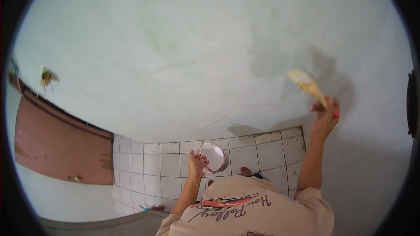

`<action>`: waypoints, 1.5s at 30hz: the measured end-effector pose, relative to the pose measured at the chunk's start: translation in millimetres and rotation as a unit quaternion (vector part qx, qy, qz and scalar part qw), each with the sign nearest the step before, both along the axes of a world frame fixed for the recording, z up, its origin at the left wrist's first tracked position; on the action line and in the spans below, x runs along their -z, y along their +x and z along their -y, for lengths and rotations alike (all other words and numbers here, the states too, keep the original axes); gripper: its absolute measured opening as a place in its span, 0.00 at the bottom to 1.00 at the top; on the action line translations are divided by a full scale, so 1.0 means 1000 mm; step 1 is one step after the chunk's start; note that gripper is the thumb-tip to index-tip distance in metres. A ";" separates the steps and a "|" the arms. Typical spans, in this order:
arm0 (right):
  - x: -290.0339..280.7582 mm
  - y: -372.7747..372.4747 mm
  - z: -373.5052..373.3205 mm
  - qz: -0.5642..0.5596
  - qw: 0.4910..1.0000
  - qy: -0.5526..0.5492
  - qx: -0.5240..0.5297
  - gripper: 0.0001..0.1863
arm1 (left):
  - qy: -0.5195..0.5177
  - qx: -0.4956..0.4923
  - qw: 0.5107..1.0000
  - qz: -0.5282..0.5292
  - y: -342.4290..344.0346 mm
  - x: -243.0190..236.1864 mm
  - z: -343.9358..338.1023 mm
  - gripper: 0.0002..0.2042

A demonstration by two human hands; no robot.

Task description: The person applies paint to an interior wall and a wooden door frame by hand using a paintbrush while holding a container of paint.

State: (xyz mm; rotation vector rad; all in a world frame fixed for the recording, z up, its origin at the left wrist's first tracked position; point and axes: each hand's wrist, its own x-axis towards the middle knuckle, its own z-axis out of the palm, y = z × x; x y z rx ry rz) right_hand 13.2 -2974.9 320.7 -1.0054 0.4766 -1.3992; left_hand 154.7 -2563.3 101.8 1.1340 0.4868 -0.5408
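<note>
My right hand [325,120] is closed round the pale wooden handle of a paintbrush [309,88], which has a red end. The brush's white, paint-covered bristles point up and left, close to the pale green wall [197,52]; whether they touch it I cannot tell. Lower down, in front of my body, my left hand [197,164] holds a small round bucket [223,161] by its left side, fingers over the rim. White paint shows inside the bucket, and reddish smears mark its rim.
A white tiled floor [170,164] with dirty edges runs along the wall's foot. To the left stands a brown door [61,137] with worn patches. An open electrical box [45,78] with loose wires sits in the wall. Another wall [372,157] meets it at right.
</note>
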 end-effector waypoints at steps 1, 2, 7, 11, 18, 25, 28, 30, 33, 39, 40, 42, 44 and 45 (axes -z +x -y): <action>0.014 0.002 -0.008 -0.027 0.999 0.006 -0.045 0.11 | -0.004 -0.015 1.000 0.001 0.000 0.003 0.000 0.24; 0.026 0.006 -0.016 -0.057 0.994 0.012 -0.088 0.11 | 0.000 -0.019 1.000 0.000 -0.002 0.007 -0.001 0.24; 0.063 0.037 -0.063 -0.165 0.962 -0.064 -0.209 0.06 | 0.015 -0.050 0.998 -0.017 -0.006 0.019 -0.001 0.24; 0.099 0.059 -0.083 -0.169 0.938 -0.104 -0.285 0.05 | 0.018 -0.052 0.998 -0.011 -0.004 0.035 0.000 0.24; 0.140 0.072 -0.115 -0.279 0.830 -0.106 -0.471 0.06 | 0.027 -0.050 0.998 0.020 -0.001 0.041 0.004 0.25; 0.131 0.053 -0.149 -0.408 0.703 -0.297 -0.501 0.12 | 0.018 0.023 0.997 0.069 0.000 -0.003 0.010 0.31; 0.121 0.046 -0.164 -0.408 0.667 -0.361 -0.509 0.13 | 0.010 0.060 0.994 0.095 -0.004 -0.022 0.011 0.33; 0.127 0.044 -0.174 -0.387 0.669 -0.392 -0.499 0.14 | -0.010 0.071 0.990 0.119 -0.006 -0.030 0.013 0.35; 0.148 0.047 -0.194 -0.357 0.666 -0.453 -0.473 0.14 | -0.009 0.092 0.986 0.138 -0.007 -0.041 0.011 0.36; 0.173 0.078 -0.235 -0.389 0.557 -0.581 -0.448 0.12 | -0.019 0.112 0.981 0.158 -0.010 -0.060 0.009 0.35; 0.185 0.088 -0.241 -0.407 0.506 -0.624 -0.435 0.12 | -0.023 0.119 0.980 0.157 -0.009 -0.062 0.009 0.34; 0.208 0.107 -0.255 -0.400 0.499 -0.597 -0.485 0.11 | -0.023 0.115 0.979 0.167 -0.010 -0.062 0.006 0.33; 0.228 0.122 -0.267 -0.395 0.486 -0.568 -0.533 0.11 | -0.022 0.122 0.980 0.156 -0.012 -0.069 0.005 0.33; 0.234 0.127 -0.276 -0.331 0.573 -0.217 -0.718 0.13 | -0.027 0.125 0.979 0.156 -0.013 -0.070 0.004 0.33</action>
